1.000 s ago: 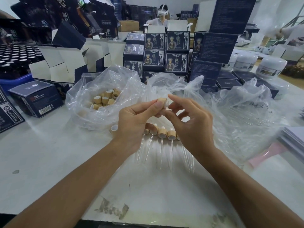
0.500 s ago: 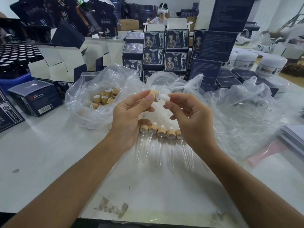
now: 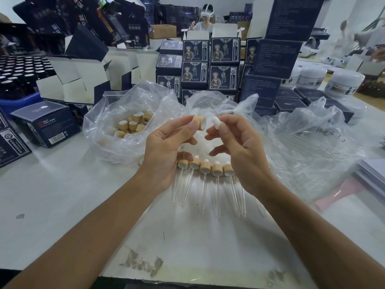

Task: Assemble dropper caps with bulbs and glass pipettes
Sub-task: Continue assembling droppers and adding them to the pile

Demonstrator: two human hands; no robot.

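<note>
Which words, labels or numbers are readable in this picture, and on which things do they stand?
None reads surely.
Dark box: red mark, small print and barcode, too small.
Stacked boxes: figure picture with vertical characters, blurred.
Tall boxes: fine print, blurred.
White jars: labels blurred.
Clear bag: dark handwriting, illegible.

A: Surface?
B: White table. Droppers in a row at centre, pipettes toward the near edge.
A: Around them?
B: Bag of caps left, clear bag right, boxes behind, jars far right.
</note>
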